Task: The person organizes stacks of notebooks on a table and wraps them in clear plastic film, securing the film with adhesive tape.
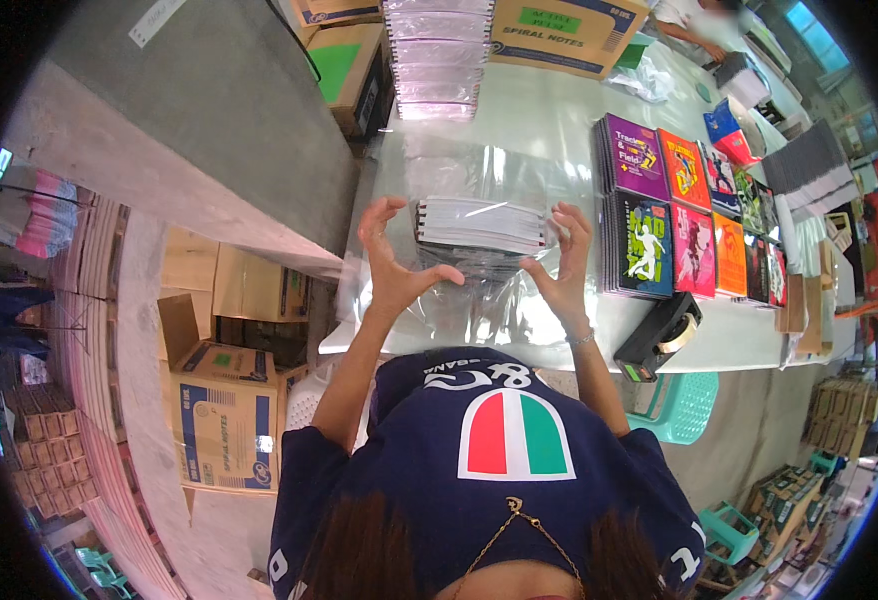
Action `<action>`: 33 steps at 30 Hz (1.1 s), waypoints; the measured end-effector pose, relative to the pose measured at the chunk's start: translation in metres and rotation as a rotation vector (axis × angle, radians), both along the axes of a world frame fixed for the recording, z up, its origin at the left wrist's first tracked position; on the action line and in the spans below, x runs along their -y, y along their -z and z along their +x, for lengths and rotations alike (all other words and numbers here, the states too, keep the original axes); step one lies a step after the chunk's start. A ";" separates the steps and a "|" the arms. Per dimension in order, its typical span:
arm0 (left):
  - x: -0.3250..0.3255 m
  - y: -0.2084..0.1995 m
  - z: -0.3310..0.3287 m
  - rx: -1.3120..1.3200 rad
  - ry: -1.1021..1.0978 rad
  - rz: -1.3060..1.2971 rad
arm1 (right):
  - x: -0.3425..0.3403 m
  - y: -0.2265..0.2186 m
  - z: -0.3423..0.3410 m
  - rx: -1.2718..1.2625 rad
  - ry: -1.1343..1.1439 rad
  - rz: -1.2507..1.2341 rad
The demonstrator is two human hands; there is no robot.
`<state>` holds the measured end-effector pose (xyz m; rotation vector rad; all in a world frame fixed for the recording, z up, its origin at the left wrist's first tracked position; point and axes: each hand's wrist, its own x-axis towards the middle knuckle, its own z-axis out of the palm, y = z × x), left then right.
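Note:
A short stack of spiral notebooks (484,222) lies in front of me on the table, white page edges up and dark coils at its ends. Clear plastic film (414,318) is spread around and partly over the stack, shiny with reflections. My left hand (391,262) is at the stack's left end, fingers curved up and apart, thumb stretched toward the near edge. At the right end, my right hand (565,262) mirrors it with thumb and fingers spread. Neither hand grips anything I can see; whether the thumbs touch the film is unclear.
Colourful notebook piles (647,248) stand to the right, with a black tape dispenser (659,337) nearer me. Behind are a pink-wrapped notebook stack (439,60) and a carton (559,38). A grey concrete block (199,110) borders the left. A co-worker's arm (681,35) shows far right.

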<state>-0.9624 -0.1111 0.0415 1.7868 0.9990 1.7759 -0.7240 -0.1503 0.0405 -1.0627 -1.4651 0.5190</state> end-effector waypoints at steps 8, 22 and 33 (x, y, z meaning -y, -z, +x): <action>-0.003 -0.009 0.001 0.144 0.235 -0.201 | 0.004 0.003 0.003 0.049 -0.006 -0.074; -0.007 -0.013 -0.012 -0.284 0.122 -0.050 | 0.004 0.008 0.002 0.145 0.045 -0.021; -0.001 -0.029 0.002 -0.520 0.098 0.085 | -0.009 -0.025 -0.002 0.249 -0.138 -0.106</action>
